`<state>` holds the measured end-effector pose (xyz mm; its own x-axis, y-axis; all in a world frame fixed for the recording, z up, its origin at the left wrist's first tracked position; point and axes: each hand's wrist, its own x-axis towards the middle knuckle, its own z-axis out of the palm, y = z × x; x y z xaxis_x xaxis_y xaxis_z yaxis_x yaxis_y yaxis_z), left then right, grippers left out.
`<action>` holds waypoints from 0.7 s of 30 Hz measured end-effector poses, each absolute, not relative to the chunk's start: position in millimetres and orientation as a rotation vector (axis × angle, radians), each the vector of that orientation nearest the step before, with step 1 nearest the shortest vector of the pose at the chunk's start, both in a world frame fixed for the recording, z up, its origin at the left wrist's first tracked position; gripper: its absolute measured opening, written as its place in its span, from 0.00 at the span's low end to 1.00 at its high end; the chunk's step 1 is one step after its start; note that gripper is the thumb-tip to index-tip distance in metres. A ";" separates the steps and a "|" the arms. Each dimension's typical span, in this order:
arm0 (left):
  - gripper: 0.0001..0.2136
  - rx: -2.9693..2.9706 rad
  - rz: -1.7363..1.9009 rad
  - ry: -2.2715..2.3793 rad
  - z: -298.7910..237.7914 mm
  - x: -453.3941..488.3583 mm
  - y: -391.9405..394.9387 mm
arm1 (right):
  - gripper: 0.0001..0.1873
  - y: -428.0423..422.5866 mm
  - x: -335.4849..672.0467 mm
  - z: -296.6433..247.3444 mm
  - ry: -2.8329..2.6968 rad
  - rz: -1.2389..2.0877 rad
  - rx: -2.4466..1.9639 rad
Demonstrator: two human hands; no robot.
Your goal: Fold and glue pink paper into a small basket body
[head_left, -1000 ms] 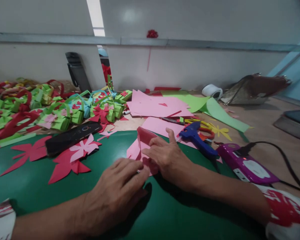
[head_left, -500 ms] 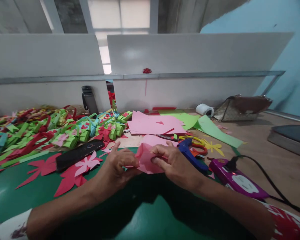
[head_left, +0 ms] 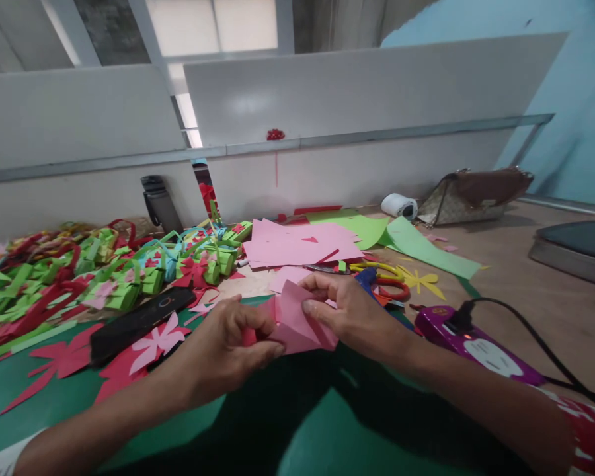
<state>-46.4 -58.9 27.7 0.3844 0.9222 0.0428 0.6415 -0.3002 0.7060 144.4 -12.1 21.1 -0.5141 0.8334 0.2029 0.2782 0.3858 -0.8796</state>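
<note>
At far left lies a heap of green paper baskets [head_left: 104,277], too many to count. Next come two red paper flowers [head_left: 59,360], one pink flower [head_left: 156,340] and one black phone [head_left: 141,322] on the green mat [head_left: 44,423]. The left hand [head_left: 228,354] and right hand [head_left: 354,314] together pinch one folded pink paper [head_left: 297,324], raised just above the mat. Further right lie one pair of scissors [head_left: 389,287] and one purple power strip [head_left: 471,344].

The folded paper [head_left: 300,324] in the centre of the frame is pink, lying over a dark green mat [head_left: 322,436] that fills the lower part. At left, the paper baskets [head_left: 129,277] are lime green with red and pink flowers, beside a black phone [head_left: 141,322] and red and pink flower cutouts [head_left: 151,344]. At right sit a purple glue gun stand [head_left: 471,344], a light green sheet [head_left: 426,248], a yellow flower cutout [head_left: 421,281] and a brown patterned bag [head_left: 476,195].
</note>
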 end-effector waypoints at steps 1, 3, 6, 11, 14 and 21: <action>0.12 1.965 0.578 1.339 28.6 -44.2 -57.0 | 0.10 -11.5 145.5 22.6 -2.011 1.083 -0.955; 0.10 1.836 0.501 1.293 30.2 -40.6 -53.8 | 0.08 -9.3 148.1 24.4 -2.069 1.040 -0.971; 0.10 1.718 0.414 1.172 31.4 -38.2 -50.7 | 0.08 -6.0 150.9 23.7 -2.158 0.924 -0.993; 0.17 1.546 0.414 1.063 28.6 -38.5 -46.5 | 0.09 -5.5 150.3 18.7 -2.234 0.709 -0.994; 0.16 1.503 0.452 1.006 24.0 -38.6 -43.7 | 0.08 -6.9 150.2 16.5 -2.237 0.587 -0.968; 0.13 1.421 0.541 1.073 19.6 -36.2 -42.7 | 0.07 -6.7 150.3 14.5 -2.215 0.522 -0.958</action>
